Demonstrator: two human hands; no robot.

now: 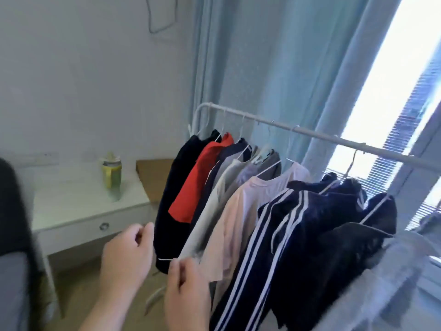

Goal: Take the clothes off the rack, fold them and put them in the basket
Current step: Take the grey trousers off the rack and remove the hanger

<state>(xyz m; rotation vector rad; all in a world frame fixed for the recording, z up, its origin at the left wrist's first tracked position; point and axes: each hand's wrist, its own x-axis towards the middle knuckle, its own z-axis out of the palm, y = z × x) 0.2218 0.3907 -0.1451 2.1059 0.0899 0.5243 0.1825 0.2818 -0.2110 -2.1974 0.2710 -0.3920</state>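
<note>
place: likely home bedroom | cues: clothes rack [310, 137], curtains [262, 68], drawer table [78, 201]

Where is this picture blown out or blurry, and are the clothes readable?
Head view: the window at right is blown out white; the left hand and right hand are motion-smeared, the bottle soft; the near grey garment is blurred; other clothes read by colour.
</note>
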